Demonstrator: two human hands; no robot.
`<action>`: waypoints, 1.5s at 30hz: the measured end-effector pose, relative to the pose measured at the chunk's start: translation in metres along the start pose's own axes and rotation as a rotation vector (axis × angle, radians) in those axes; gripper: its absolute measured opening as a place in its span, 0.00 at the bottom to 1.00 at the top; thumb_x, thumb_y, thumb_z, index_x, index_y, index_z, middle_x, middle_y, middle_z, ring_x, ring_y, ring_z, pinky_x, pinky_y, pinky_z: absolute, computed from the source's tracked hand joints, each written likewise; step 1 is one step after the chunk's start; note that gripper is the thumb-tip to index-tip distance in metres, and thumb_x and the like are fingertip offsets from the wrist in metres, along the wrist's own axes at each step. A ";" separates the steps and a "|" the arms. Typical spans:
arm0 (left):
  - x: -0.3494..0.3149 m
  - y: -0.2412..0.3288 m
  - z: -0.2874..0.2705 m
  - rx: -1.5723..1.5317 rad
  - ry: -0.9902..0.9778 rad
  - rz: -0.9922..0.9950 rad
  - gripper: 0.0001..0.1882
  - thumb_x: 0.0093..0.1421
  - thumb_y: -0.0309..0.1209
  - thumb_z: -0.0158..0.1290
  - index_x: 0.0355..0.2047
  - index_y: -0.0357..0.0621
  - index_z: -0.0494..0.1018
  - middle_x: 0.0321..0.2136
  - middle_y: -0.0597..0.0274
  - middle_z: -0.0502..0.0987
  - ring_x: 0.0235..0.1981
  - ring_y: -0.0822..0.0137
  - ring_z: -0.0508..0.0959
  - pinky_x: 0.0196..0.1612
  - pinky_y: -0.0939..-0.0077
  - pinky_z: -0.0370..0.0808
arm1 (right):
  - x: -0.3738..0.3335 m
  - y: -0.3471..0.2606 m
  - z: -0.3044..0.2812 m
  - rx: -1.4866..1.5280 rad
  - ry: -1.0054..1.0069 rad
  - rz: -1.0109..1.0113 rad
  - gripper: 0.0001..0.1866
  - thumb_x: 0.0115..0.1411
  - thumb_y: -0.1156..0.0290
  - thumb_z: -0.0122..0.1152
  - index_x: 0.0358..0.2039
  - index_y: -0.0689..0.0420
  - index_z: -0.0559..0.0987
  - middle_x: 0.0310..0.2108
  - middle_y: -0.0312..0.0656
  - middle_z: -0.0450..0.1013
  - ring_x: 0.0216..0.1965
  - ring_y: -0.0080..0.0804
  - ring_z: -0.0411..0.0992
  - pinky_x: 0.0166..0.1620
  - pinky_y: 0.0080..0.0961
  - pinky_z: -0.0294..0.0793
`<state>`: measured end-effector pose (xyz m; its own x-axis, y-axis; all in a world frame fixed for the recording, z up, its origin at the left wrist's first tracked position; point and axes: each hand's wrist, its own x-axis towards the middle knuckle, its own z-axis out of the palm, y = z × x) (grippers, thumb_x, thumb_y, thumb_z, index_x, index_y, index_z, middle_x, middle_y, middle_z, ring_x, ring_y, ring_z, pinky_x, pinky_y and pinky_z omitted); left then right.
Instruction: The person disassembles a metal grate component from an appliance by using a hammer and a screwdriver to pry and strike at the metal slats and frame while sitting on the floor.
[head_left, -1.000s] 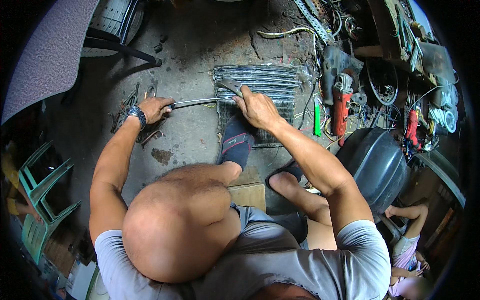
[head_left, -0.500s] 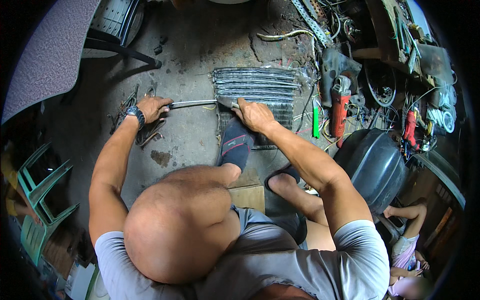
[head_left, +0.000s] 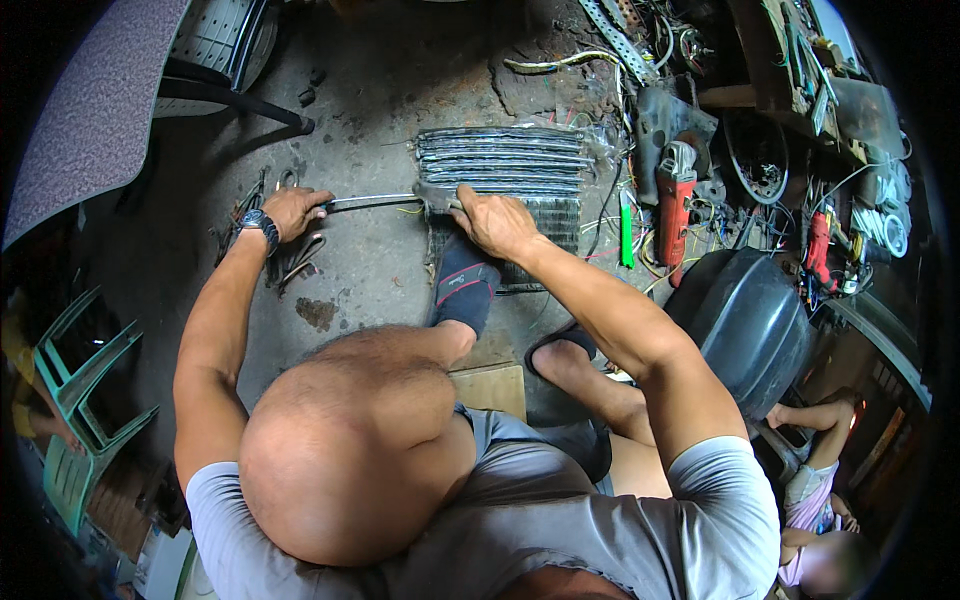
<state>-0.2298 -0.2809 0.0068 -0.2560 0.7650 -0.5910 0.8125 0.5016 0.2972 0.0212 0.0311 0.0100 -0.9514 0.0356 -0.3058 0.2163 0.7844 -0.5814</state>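
Observation:
A thin metal rod (head_left: 372, 199) stretches across the concrete floor between my hands. Its left end is under the closed fingers of my left hand (head_left: 296, 213), which has a dark watch at the wrist. My right hand (head_left: 499, 225) is closed on a small grey piece (head_left: 436, 197), too unclear to name, at the rod's other end. Beneath that hand lies a dark finned metal core (head_left: 505, 160), like a radiator's, with several ridged rows. My foot in a dark shoe (head_left: 466, 288) rests against its near left part.
Bent dark metal pieces (head_left: 298, 262) lie by my left hand. To the right are a red angle grinder (head_left: 676, 205), a green strip (head_left: 627, 236), loose wires and a black rounded tub (head_left: 745, 325). A table (head_left: 90, 110) stands far left, green chairs (head_left: 90, 390) nearer. Another person (head_left: 815, 500) is at lower right.
The whole view has shifted slightly. My right hand and the grey piece sit a little farther left over the finned core. My left hand keeps its place on the rod.

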 end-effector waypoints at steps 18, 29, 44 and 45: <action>-0.050 0.014 0.021 -0.033 0.264 -0.073 0.18 0.68 0.38 0.54 0.57 0.52 0.74 0.44 0.42 0.81 0.48 0.40 0.79 0.51 0.49 0.75 | -0.220 0.123 -0.142 -0.202 -0.125 0.141 0.22 0.69 0.51 0.58 0.44 0.60 0.73 0.31 0.61 0.78 0.37 0.64 0.78 0.41 0.58 0.76; -0.131 0.157 -0.013 -0.229 0.428 -0.211 0.19 0.69 0.40 0.55 0.55 0.45 0.73 0.39 0.38 0.82 0.42 0.38 0.82 0.43 0.50 0.78 | -0.352 0.170 -0.182 -0.090 -0.156 0.457 0.22 0.68 0.54 0.61 0.48 0.62 0.77 0.37 0.57 0.80 0.41 0.53 0.79 0.45 0.47 0.75; -0.322 0.139 -0.038 -0.436 0.585 -0.487 0.18 0.68 0.39 0.57 0.53 0.42 0.73 0.37 0.38 0.82 0.41 0.39 0.83 0.42 0.52 0.78 | -0.382 0.142 0.037 0.511 0.277 0.836 0.20 0.69 0.59 0.61 0.51 0.63 0.75 0.37 0.57 0.78 0.40 0.50 0.75 0.47 0.48 0.74; -0.329 0.141 -0.061 -0.336 0.589 -0.457 0.18 0.68 0.38 0.57 0.53 0.42 0.73 0.37 0.38 0.82 0.41 0.39 0.83 0.42 0.52 0.78 | -0.385 0.142 0.039 0.507 0.277 0.836 0.20 0.70 0.59 0.60 0.51 0.64 0.75 0.37 0.58 0.78 0.41 0.51 0.75 0.47 0.48 0.74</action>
<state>-0.0632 -0.4366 0.2890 -0.8333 0.4956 -0.2451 0.3846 0.8380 0.3870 0.4262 0.1046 0.0161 -0.4559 0.6450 -0.6133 0.8420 0.0894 -0.5320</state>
